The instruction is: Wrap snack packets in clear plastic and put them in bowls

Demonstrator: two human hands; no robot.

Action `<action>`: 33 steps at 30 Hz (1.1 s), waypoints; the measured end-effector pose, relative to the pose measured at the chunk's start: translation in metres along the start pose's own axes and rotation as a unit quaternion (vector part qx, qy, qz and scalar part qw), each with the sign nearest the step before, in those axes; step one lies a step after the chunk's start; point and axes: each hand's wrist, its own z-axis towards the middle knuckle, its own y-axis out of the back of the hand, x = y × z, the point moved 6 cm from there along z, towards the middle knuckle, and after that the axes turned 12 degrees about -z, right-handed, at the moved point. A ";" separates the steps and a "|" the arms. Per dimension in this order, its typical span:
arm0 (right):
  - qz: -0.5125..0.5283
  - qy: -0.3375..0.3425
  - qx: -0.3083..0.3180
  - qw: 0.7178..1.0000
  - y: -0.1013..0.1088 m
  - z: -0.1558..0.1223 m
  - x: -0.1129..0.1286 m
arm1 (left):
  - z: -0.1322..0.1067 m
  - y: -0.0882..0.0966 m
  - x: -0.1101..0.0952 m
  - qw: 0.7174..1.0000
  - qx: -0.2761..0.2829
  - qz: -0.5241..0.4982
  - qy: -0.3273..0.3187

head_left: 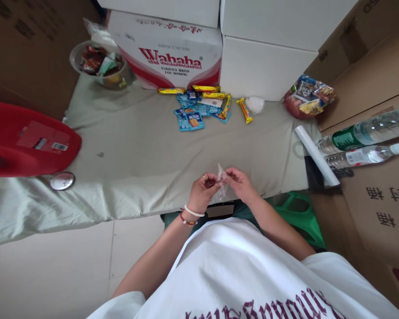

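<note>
Close to my body, at the front edge of the cloth-covered table (136,150), my left hand (204,188) and my right hand (240,182) meet fingertip to fingertip. Both pinch a small clear plastic bag (222,191), whose crumpled top pokes up between the fingers. I cannot make out whether anything is inside it. Further back lie several blue snack packets (193,120) in a loose pile, with yellow-wrapped bars (213,95) on and around them. One yellow-wrapped bar (244,110) lies apart, beside a crumpled white piece (255,104).
A Wahaha carton (173,53) and white boxes (256,66) wall off the back. Left stand a clear tub of snacks (103,66), a red object (29,137) and a round tin (62,181). Right are a snack bowl (291,104), water bottles (369,156) and a white roll (315,154).
</note>
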 end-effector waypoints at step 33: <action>-0.152 0.148 -0.059 0.976 0.036 -0.002 0.007 | 0.006 0.040 -0.008 0.992 -0.102 0.028 -0.066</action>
